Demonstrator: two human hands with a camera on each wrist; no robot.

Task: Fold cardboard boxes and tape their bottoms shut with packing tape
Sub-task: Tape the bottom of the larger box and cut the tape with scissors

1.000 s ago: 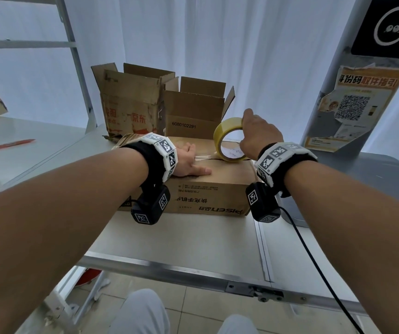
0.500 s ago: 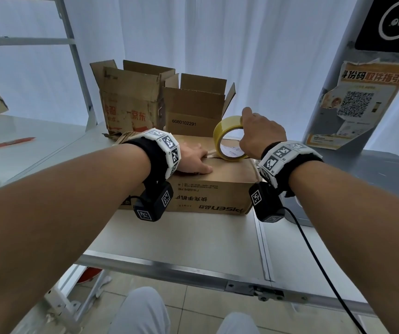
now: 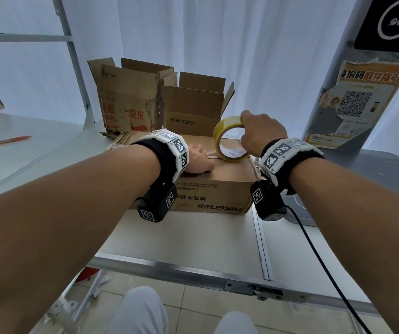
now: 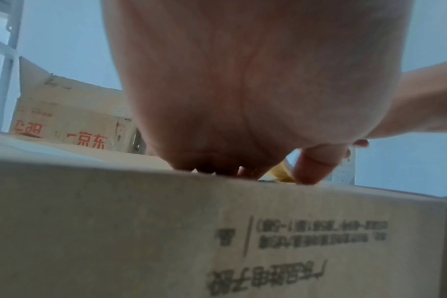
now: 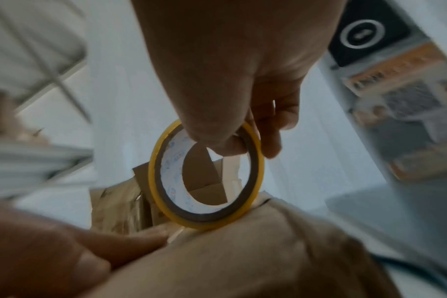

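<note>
A low brown cardboard box (image 3: 217, 189) printed PISEN lies on the table, its closed flaps facing up. My left hand (image 3: 197, 159) presses flat on the box top (image 4: 115, 211) beside the centre seam. A yellow tape roll (image 3: 227, 141) stands on edge on the box top, and my right hand (image 3: 258, 131) grips its upper rim. In the right wrist view the thumb and fingers pinch the tape roll (image 5: 207, 175) through its core. A short strip of tape runs from the roll toward my left hand along the seam.
Two open cardboard boxes stand behind: a worn one with red print (image 3: 128, 100) and a smaller one (image 3: 193, 104) numbered 6080102291. A red pen (image 3: 6, 141) lies on the left table. A grey pillar with a QR poster (image 3: 359, 104) stands at right. The table's metal front edge (image 3: 193, 273) is near.
The right hand has drawn the tape roll slightly right along the box top. The left hand stays pressed on the box.
</note>
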